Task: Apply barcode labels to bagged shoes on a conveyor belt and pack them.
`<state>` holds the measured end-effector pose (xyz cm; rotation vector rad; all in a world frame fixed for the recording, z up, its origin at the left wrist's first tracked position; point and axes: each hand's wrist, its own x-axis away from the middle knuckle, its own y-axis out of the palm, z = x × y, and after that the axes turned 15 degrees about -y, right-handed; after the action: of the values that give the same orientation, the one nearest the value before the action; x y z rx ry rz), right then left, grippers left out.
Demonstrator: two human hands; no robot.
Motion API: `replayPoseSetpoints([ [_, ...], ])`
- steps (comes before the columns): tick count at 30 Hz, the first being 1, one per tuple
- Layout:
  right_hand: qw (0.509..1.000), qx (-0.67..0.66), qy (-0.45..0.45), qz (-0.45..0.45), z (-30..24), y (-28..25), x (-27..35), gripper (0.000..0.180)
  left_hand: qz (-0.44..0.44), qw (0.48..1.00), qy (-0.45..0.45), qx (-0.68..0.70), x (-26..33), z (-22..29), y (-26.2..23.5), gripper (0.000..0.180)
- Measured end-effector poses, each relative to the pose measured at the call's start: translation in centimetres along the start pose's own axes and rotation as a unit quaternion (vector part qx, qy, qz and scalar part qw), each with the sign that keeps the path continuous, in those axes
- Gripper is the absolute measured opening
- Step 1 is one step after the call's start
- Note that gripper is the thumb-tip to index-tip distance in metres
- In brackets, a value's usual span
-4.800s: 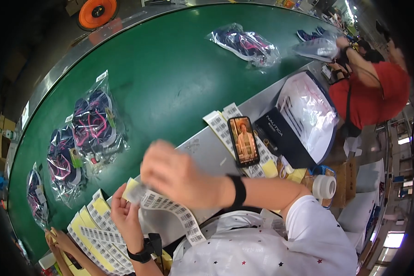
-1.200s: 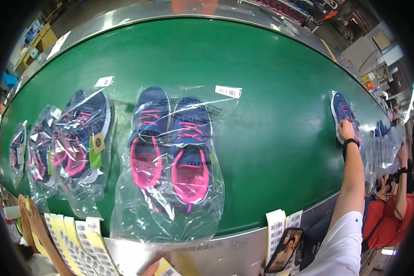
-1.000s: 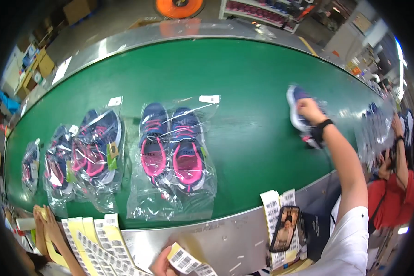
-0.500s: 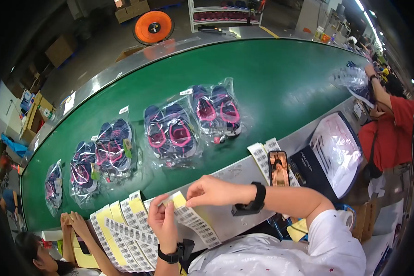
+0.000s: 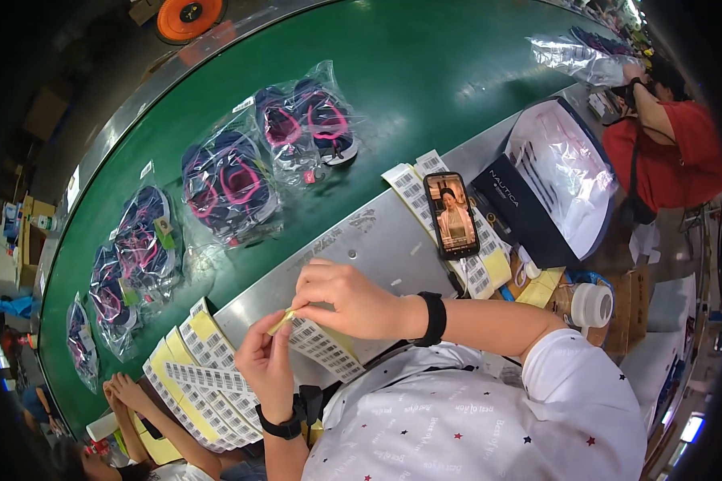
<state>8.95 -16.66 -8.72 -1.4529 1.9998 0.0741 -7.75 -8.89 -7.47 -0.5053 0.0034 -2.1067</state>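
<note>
A strip of white barcode labels on yellow backing (image 5: 322, 349) hangs between my hands, its upper edge curled over. My left hand (image 5: 266, 359) pinches the left part of that edge between thumb and fingers. Close beside it, my right hand (image 5: 341, 298) is closed on the same edge, fingertips nearly touching the left ones. Whether a single label is between the fingertips is too small to tell. More label sheets (image 5: 208, 377) lie fanned out to the left of my left hand, with a loose strip across them.
Bagged navy-and-pink shoes (image 5: 231, 184) lie in a row on the green conveyor belt (image 5: 425, 88). A phone (image 5: 451, 215) rests on more label sheets at right, by a dark shoebox (image 5: 529, 212) and white bottle (image 5: 592, 305). A co-worker's hands (image 5: 124, 391) are at lower left; a person in red (image 5: 666, 152) handles a bag.
My view has tilted down and shifted right. My hands have drawn together at the strip's upper edge, which now curls more; the right fingers have closed in on it.
</note>
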Motion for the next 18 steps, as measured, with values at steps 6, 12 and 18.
replayPoseSetpoints([
  [6, 0.993, 0.083, -0.077, 0.012, -0.1, -0.1, 0.5, 0.006, -0.003, 1.000, 0.007, -0.019, -0.5, 0.0, 0.5, 0.015],
  [12, 0.994, 0.076, -0.083, 0.009, 0.3, -0.1, 0.8, 0.012, -0.038, 0.999, 0.004, -0.026, -0.9, 0.1, 0.4, 0.013],
  [18, 0.996, 0.059, -0.063, 0.002, 0.9, 0.3, 1.5, 0.011, -0.015, 0.986, 0.075, -0.148, -1.0, -0.1, 0.7, 0.007],
])
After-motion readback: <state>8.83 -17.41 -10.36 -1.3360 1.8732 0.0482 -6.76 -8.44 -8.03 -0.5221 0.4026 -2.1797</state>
